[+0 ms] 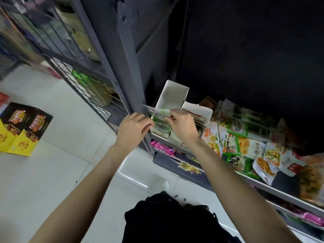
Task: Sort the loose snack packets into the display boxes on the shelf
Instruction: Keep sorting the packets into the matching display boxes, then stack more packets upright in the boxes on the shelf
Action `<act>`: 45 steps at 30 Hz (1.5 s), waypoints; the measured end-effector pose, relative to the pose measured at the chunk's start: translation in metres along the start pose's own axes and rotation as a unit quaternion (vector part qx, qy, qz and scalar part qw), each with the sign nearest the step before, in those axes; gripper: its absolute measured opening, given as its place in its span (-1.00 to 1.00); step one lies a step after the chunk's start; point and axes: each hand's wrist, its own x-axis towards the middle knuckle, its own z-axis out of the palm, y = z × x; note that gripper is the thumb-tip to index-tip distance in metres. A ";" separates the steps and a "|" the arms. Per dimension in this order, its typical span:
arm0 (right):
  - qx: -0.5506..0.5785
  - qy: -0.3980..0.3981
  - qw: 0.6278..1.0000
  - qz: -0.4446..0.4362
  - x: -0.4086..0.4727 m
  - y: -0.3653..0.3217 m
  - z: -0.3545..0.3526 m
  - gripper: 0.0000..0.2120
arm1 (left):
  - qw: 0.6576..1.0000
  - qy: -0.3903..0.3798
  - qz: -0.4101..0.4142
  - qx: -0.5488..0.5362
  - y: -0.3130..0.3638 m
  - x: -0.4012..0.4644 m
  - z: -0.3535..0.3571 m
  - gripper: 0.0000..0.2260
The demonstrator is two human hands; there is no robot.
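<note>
Two shelving units fill my view; a grey metal shelf [273, 188] runs off to the right under a dark overhang, and a wire-mesh rack [73, 71] stands at the left behind a grey upright post [126, 55]; below them I see a pale tiled floor [57, 169] with a black and yellow carton [21, 128] lying on it, well apart from the shelf; at the bottom edge there is dark clothing [168, 220]. On the shelf board a heap of loose snack packets [249, 148], orange, green and white, lies spread to the right; two white display boxes [172, 95] stand side by side at the shelf's left end, just beside the post, their back flaps upright; pink packets [162, 147] show on the level beneath. My left hand [134, 130] is at the front left corner of the nearer box, fingers curled in against a green packet [160, 118] that sits upright in that box; my right hand [184, 126] pinches the same packet's top edge between thumb and fingertips; both hands touch it, and blur hides the finer finger positions.
</note>
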 end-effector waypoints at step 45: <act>-0.226 -0.320 0.897 0.207 -0.160 0.245 -0.108 -0.45 | 0.951 -0.200 -0.198 -0.131 0.234 0.050 0.188 -0.52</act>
